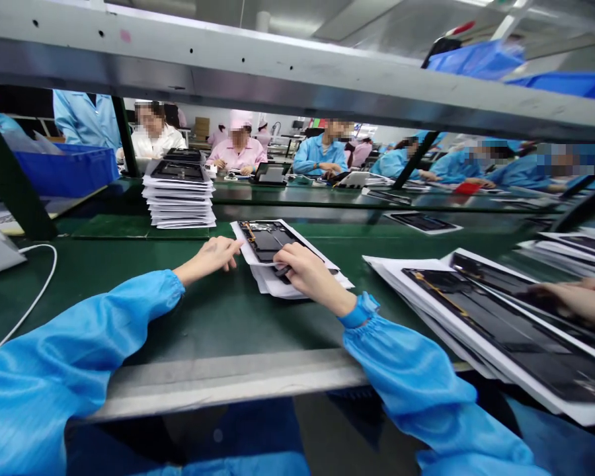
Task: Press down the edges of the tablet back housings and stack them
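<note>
A dark electronic panel (268,243) with orange strips along one edge lies on white sheets (277,283) in the middle of the green bench. At the left edge of the white sheets is my left hand (212,256), its fingers a little bent and apart, with nothing visible in them. My right hand (310,274) is over the near right part of the panel, its fingers pinched round a small dark tool (281,270). Most of the tool is hidden by the fingers.
A tall stack of white-backed panels (180,198) stands at the back left, beside a blue bin (69,170). More panels (500,330) lie at the right, where another person's hand (582,301) works. A metal beam (277,79) crosses above. A white cable (42,291) runs at left.
</note>
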{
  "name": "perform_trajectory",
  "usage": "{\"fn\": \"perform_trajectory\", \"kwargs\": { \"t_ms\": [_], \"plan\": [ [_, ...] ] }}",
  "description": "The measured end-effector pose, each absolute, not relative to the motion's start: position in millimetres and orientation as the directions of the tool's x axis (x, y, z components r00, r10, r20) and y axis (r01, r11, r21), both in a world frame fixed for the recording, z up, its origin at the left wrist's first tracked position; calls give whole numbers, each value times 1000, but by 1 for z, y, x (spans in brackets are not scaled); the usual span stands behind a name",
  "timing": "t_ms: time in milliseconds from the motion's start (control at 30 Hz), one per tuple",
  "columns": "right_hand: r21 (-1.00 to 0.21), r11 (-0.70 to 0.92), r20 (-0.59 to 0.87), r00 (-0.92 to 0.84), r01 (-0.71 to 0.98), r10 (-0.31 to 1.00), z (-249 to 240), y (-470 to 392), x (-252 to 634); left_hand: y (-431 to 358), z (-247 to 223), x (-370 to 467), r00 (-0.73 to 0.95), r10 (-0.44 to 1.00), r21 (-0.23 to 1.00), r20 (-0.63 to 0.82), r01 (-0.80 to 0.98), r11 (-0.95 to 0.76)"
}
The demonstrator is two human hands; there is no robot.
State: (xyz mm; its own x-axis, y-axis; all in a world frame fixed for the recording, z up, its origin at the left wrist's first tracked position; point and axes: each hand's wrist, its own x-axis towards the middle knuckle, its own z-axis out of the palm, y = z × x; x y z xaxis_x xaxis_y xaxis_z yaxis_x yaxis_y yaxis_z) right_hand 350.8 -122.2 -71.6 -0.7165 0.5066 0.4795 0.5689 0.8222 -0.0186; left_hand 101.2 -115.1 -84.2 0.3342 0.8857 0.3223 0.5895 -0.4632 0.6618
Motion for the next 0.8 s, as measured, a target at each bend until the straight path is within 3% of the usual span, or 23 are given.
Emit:
{"fn": "perform_trajectory", "kwargs": {
  "t_ms": [100, 233, 300, 400, 500, 633, 733, 800],
  "plan": [
    [-23, 838, 502, -719, 545, 481, -71, -140, 332, -112, -87, 106, 307, 928, 851, 213, 409, -331],
    [-72, 868, 544, -710, 491, 447, -79, -193, 309, -148, -90, 99, 216, 966, 956, 139, 224, -188],
    [-158, 887, 601, -671, 433, 434, -84, -225, 304, -183, -89, 81, 189, 977, 976, 96, 176, -130],
    [-377, 890, 731, -508, 256, 456, -92, -265, 301, -240, -87, 47, 137, 990, 992, -39, 122, 22],
    [-524, 837, 711, -458, 160, 533, -101, -287, 287, -277, -90, 23, 26, 984, 976, -177, 133, 172],
    [-681, 732, 664, -441, -23, 604, -117, -299, 252, -287, -105, 5, -88, 987, 967, -137, 203, 152],
    [-710, 703, 626, -495, -40, 603, -126, -301, 235, -286, -111, -13, -27, 996, 930, -88, 355, 92],
    [-697, 717, 613, -524, -6, 592, -130, -300, 231, -290, -107, -24, 56, 995, 826, -86, 563, 40]
  ]
}}
